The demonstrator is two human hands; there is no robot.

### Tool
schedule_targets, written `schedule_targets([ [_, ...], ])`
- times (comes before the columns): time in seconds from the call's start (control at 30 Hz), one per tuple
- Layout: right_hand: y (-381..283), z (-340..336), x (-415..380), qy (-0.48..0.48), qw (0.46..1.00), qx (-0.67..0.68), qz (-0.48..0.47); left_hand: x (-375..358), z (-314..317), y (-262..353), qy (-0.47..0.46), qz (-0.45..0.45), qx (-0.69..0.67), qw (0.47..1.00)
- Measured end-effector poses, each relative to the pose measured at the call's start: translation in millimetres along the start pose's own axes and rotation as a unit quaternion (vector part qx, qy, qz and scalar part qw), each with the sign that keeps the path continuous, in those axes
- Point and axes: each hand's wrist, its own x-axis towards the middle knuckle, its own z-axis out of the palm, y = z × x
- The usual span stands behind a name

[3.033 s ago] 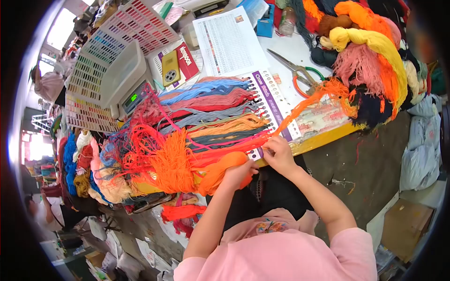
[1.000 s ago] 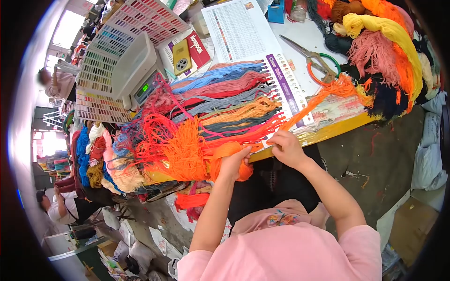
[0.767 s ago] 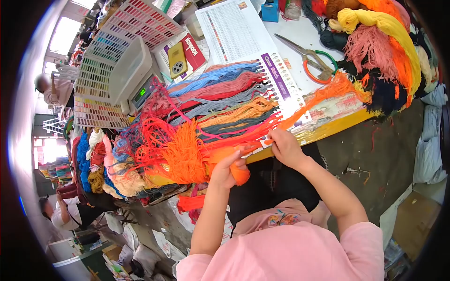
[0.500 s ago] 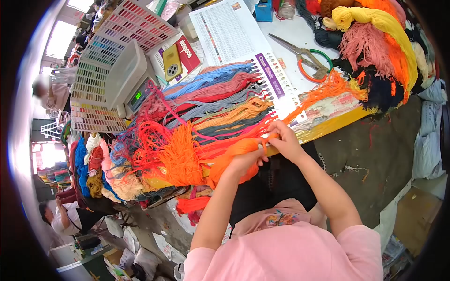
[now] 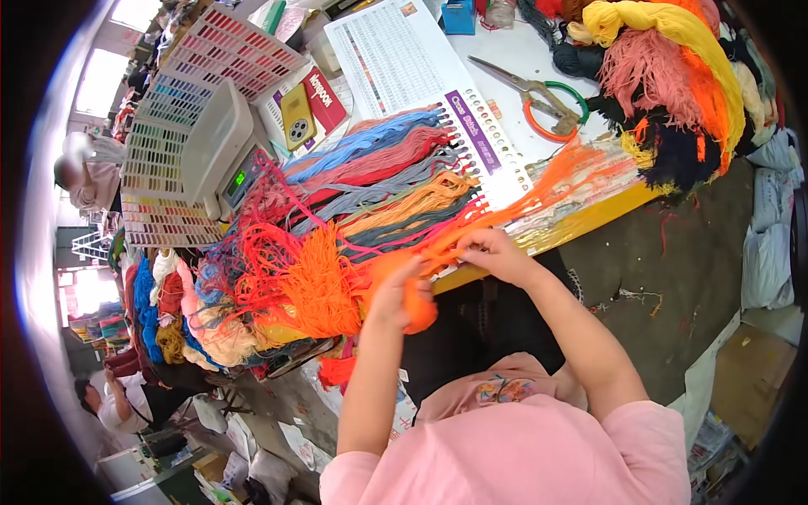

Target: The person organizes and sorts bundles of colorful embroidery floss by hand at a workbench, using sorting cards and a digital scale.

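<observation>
An orange thread skein (image 5: pixel 420 310) is bunched in my left hand (image 5: pixel 396 295), whose fingers wrap round it at the table's near edge. To its right, my right hand (image 5: pixel 495 255) pinches orange strands that run from the same skein. Loose orange threads (image 5: pixel 560 175) stretch past it toward the upper right, blurred by motion. Beyond my hands lies a punched thread card (image 5: pixel 484 143) with bundles of blue, red, grey and tan thread (image 5: pixel 396 177) hanging from its holes. A heap of cut orange thread (image 5: pixel 318 286) rests left of my left hand.
Scissors (image 5: pixel 543 105) with red and green handles lie beyond the card. A scale (image 5: pixel 231 181), a phone (image 5: pixel 296 118), a notebook (image 5: pixel 322 97), a printed chart (image 5: pixel 391 59) and colour-sample boards (image 5: pixel 156 143) stand farther back. Yarn (image 5: pixel 652 84) is piled at right. Two people are at left.
My left hand has moved left and turned more upright with the orange skein. The orange strands are swept up and blurred; my right hand has shifted slightly.
</observation>
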Motion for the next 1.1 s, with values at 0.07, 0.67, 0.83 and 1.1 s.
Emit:
schedule_targets([
  [0.07, -2, -4, 0, -0.006, 0.999, 0.033, 0.040, -15, -29, 19, 0.010, 0.085, -0.059, 0.995],
  [0.67, -4, -2, 1, 0.017, 0.999, -0.044, 0.002, 29, -7, -37, 0.093, 0.260, 0.394, 0.877],
  [0.83, -5, 9, 0, 0.038, 0.931, -0.330, -0.152, -2, -32, 0, 0.109, 0.197, 0.304, 0.926],
  [1.1, -1, 20, -4, 0.067, 0.886, -0.439, -0.136, -152, -149, 74, 0.259, 0.305, 0.047, 0.915],
])
